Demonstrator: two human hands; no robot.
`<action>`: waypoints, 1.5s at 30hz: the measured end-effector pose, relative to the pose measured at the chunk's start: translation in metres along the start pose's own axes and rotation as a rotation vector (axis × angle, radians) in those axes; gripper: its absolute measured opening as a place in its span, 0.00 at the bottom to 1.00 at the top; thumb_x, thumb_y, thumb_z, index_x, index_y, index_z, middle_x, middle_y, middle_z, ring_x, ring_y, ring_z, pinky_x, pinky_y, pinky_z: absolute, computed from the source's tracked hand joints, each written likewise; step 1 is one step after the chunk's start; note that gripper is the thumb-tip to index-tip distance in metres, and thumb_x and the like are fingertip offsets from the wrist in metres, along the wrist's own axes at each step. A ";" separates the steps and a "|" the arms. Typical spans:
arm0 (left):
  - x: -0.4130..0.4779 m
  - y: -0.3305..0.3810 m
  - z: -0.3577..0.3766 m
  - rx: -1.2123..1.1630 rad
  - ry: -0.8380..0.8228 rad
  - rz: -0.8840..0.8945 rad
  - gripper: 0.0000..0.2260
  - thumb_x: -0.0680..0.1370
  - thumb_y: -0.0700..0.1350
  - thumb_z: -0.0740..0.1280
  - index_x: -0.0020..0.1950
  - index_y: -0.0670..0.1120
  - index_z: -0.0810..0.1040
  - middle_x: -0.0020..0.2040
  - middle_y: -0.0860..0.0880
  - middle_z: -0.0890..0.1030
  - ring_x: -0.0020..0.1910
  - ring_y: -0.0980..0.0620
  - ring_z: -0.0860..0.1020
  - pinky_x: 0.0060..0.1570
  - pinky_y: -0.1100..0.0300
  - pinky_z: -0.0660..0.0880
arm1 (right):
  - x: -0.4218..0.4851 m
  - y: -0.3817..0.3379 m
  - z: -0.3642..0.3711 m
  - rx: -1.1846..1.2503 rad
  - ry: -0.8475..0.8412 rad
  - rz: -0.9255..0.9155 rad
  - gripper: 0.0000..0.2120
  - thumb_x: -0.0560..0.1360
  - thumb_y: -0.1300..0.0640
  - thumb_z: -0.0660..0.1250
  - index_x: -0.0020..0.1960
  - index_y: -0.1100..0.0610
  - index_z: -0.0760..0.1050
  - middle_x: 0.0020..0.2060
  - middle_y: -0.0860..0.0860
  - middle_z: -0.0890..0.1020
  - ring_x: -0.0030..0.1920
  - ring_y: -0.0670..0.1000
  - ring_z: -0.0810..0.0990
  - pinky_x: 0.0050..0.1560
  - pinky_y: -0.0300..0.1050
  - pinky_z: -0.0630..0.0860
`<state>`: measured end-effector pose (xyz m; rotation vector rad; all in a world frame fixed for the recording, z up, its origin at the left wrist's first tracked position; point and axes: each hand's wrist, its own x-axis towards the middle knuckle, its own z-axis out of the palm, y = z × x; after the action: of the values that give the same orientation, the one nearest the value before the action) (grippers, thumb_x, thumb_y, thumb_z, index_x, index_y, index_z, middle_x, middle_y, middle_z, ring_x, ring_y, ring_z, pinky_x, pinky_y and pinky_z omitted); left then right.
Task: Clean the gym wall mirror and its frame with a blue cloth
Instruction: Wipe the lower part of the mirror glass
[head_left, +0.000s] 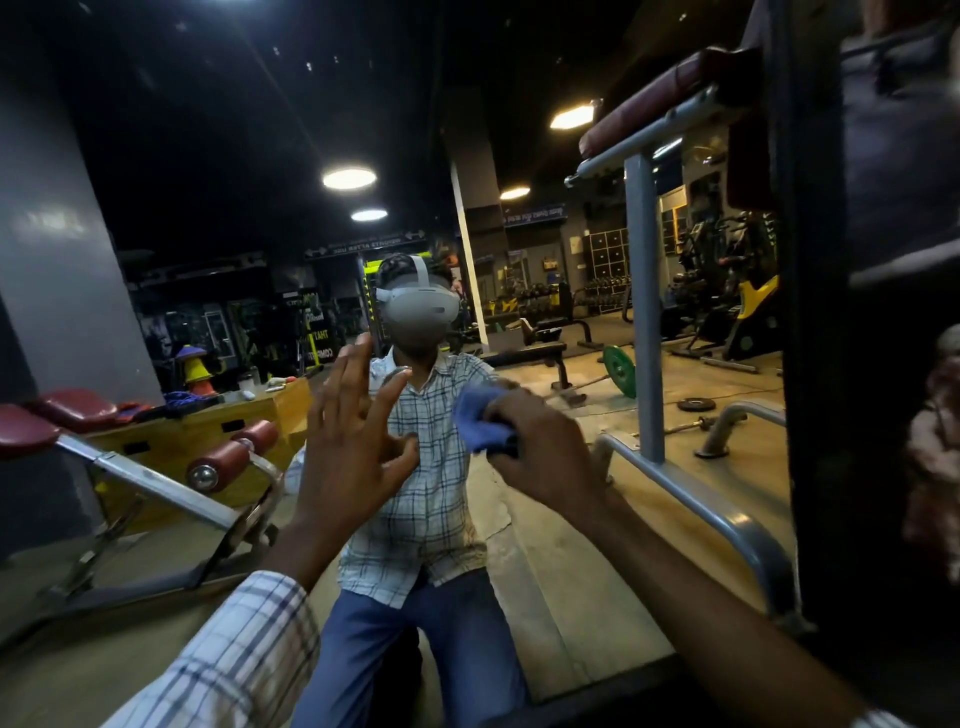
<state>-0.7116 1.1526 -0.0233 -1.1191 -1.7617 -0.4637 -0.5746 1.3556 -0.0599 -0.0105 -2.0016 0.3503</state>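
Left hand (349, 447) is up flat against the mirror (218, 249), fingers (345, 374) spread wide, holding nothing. Just right of it, the right hand (540, 447) has its fingers bunched tight around the blue cloth (475, 418), pressed on the glass. The dark frame (810, 364) runs down the far right.
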 end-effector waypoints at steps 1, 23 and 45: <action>0.005 0.008 0.003 -0.009 -0.004 0.012 0.33 0.76 0.55 0.71 0.80 0.51 0.68 0.86 0.46 0.46 0.84 0.44 0.46 0.78 0.43 0.52 | -0.002 0.004 -0.007 -0.044 -0.096 -0.081 0.16 0.70 0.57 0.76 0.57 0.53 0.79 0.53 0.51 0.83 0.51 0.52 0.81 0.51 0.53 0.81; 0.061 0.104 0.060 -0.028 0.072 0.128 0.33 0.74 0.56 0.70 0.78 0.48 0.69 0.85 0.43 0.50 0.84 0.43 0.47 0.78 0.41 0.51 | 0.061 0.091 -0.118 -0.204 0.087 -0.076 0.19 0.74 0.56 0.76 0.62 0.53 0.75 0.57 0.50 0.79 0.51 0.47 0.79 0.50 0.41 0.78; 0.078 0.159 0.101 -0.006 0.167 0.142 0.35 0.74 0.63 0.66 0.78 0.48 0.70 0.85 0.39 0.50 0.84 0.40 0.46 0.79 0.36 0.47 | -0.014 0.163 -0.139 -0.181 0.184 0.071 0.15 0.73 0.54 0.73 0.58 0.51 0.74 0.52 0.48 0.78 0.46 0.49 0.79 0.43 0.44 0.78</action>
<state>-0.6389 1.3434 -0.0287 -1.1664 -1.5266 -0.4623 -0.4690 1.5424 -0.0569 -0.2206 -1.8474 0.2046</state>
